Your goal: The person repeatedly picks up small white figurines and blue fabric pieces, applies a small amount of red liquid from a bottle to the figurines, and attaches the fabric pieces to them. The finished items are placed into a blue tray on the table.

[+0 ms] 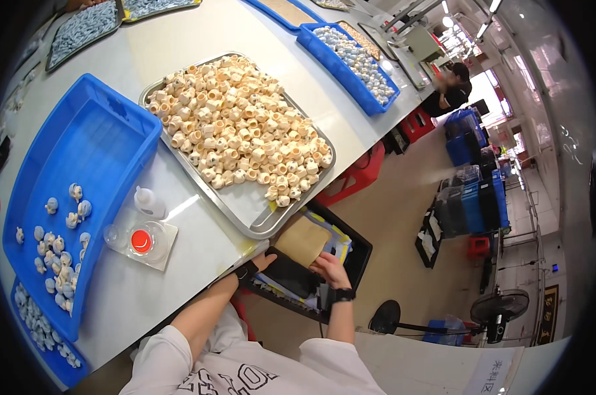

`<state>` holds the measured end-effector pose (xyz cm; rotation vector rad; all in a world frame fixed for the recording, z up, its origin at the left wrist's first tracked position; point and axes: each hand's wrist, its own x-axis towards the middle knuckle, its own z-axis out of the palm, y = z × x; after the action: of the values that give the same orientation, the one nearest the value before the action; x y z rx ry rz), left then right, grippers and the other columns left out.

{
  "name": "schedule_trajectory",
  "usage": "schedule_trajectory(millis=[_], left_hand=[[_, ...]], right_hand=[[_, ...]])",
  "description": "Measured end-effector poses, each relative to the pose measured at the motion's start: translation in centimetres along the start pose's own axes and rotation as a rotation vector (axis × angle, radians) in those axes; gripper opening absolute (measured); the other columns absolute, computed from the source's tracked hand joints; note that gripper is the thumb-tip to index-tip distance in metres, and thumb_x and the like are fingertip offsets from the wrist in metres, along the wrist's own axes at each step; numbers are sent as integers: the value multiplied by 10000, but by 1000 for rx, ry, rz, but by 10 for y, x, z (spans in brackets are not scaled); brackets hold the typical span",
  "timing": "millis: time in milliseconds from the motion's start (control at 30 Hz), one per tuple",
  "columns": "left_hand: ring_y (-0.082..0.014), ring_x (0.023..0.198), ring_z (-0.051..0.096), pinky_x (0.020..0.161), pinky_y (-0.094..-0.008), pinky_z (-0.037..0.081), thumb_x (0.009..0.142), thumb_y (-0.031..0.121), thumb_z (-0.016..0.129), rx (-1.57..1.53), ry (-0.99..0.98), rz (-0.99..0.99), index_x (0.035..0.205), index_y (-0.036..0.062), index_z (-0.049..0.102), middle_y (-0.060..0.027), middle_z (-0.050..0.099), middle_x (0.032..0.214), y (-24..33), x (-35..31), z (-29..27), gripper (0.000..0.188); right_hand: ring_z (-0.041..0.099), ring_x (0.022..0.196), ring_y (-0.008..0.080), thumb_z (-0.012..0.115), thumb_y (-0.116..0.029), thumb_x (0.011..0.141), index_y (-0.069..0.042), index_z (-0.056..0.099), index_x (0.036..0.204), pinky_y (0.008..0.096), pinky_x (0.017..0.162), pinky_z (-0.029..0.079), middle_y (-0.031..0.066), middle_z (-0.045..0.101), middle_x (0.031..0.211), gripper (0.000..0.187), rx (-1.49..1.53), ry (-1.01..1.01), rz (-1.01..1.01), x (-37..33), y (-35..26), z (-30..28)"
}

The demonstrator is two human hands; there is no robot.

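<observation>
My right hand (332, 270) is closed on the lower edge of a flat tan piece (302, 239) that looks like paper or card. That piece lies over an open black crate (360, 255) beside the table. At the table's corner, my left hand (265, 262) lies next to a black item (292, 268) in the crate, its fingers partly visible and apart. Both wrists wear dark bands. Just beyond my hands, a metal tray (253, 222) on the table holds a heap of small cream-coloured hollow pieces (235, 125).
At left, a blue bin (90, 141) holds several small blue-and-cream figure pieces. A squeeze bottle (149, 201) and a red-centred clear dish (152, 242) stand between bin and tray. Another filled blue bin (360, 72), a red stool (357, 174), a fan (498, 308) and a seated person (452, 89) are farther right.
</observation>
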<state>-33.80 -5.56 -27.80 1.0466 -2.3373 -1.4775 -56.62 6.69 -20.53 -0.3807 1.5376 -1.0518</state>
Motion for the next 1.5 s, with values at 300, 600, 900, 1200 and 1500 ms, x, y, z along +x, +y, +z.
schedule_trajectory(millis=[300, 600, 900, 1200, 1500], left_hand=[[-434, 1186, 372, 998, -439, 301, 786, 159, 575, -136, 155, 210, 1346, -39, 248, -314, 389, 1263, 114, -91, -83, 678], [-341, 855, 546, 691, -395, 461, 778, 140, 613, 92, -46, 237, 969, -6, 501, -176, 526, 917, 69, -151, -124, 264], [-337, 746, 540, 644, -409, 443, 803, 240, 593, 153, -22, 367, 834, -1, 512, -169, 523, 835, 71, -163, -135, 256], [-298, 712, 556, 640, -375, 439, 789, 264, 627, -89, 30, 355, 811, 18, 530, -130, 555, 717, 79, -168, -147, 265], [-305, 710, 560, 651, -391, 442, 789, 270, 629, -126, -77, 303, 770, 29, 560, -134, 562, 707, 68, -163, -135, 251]], right_hand=[[651, 775, 214, 518, -129, 894, -17, 510, 1021, 275, 637, 530, 126, 627, 931, 169, -130, -204, 45, -113, -70, 87], [617, 724, 145, 562, -230, 875, 1, 527, 1021, 232, 627, 491, 52, 618, 813, 276, -262, -583, 151, -86, -62, 182], [461, 590, 56, 654, -279, 814, -24, 542, 798, 218, 506, 377, 0, 542, 672, 280, -749, -823, -23, -70, -63, 202], [409, 550, 22, 599, -232, 852, -59, 552, 822, 177, 484, 323, -33, 523, 684, 182, -266, -890, 235, -78, -67, 214], [383, 588, 15, 583, -211, 865, -65, 534, 793, 178, 500, 287, -52, 487, 679, 170, -164, -606, 118, -90, -25, 205]])
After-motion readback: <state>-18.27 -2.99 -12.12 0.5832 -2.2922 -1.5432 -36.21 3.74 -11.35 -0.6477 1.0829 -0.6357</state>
